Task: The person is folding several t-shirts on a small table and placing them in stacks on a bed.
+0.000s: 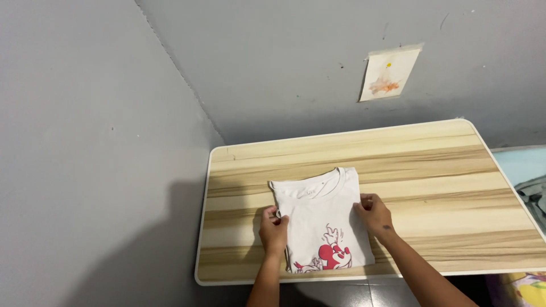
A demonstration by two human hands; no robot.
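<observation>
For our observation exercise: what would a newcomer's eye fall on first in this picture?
First, the folded white T-shirt with a red cartoon print, lying on the pale wooden table. The left hand and right hand grip its side edges. Above, a small paper drawing hangs on the grey wall.

One folded white T-shirt [321,219] with red cartoon print, lying on table. One wooden table [432,170], light striped grain, white edge. Two hands on shirt: one left hand [274,230] at shirt's left edge, one right hand [373,215] at right edge. One paper sheet [388,74] with orange drawing, taped on grey wall. Two grey walls meeting at one corner.
</observation>
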